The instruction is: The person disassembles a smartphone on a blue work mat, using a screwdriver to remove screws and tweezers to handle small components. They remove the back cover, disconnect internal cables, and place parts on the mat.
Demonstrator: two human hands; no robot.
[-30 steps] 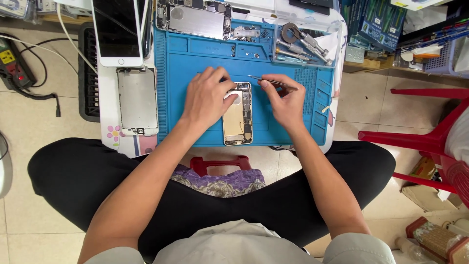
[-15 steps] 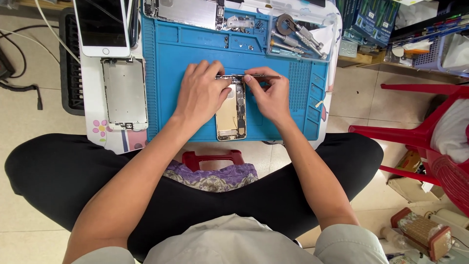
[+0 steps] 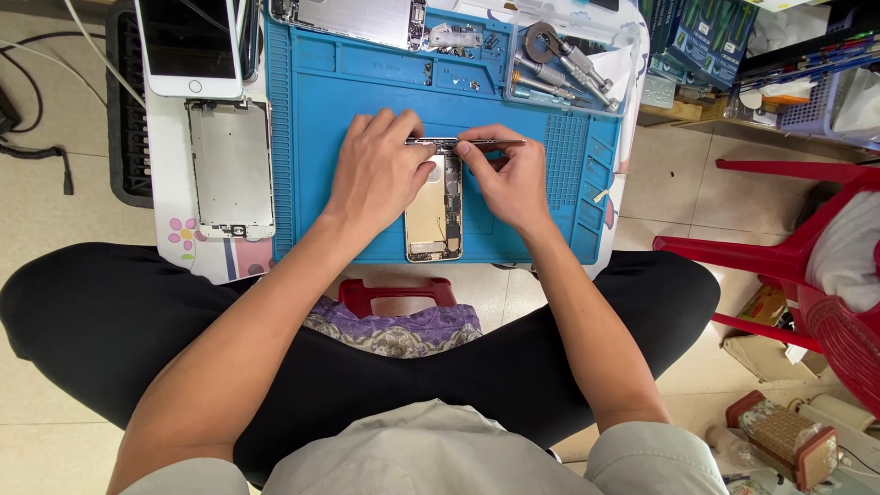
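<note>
**A:** Head view. What do your hands hold?

**B:** My left hand lies curled over the far end of the opened phone body, fingers pressing it down onto the blue work mat. My right hand is closed in a pinch on thin metal tweezers, which lie crosswise at the phone's far edge.

**A:** Where is the phone body?

**B:** Near the mat's centre, lengthwise toward me, between both hands.

**A:** And around it?

**B:** Left of the mat: a detached screen frame, and beyond it a white phone, face up. Far right on the mat: a clear tray of metal tools. Beyond the table's right edge stand blue rectangular boxes; a red plastic chair is at right.
</note>
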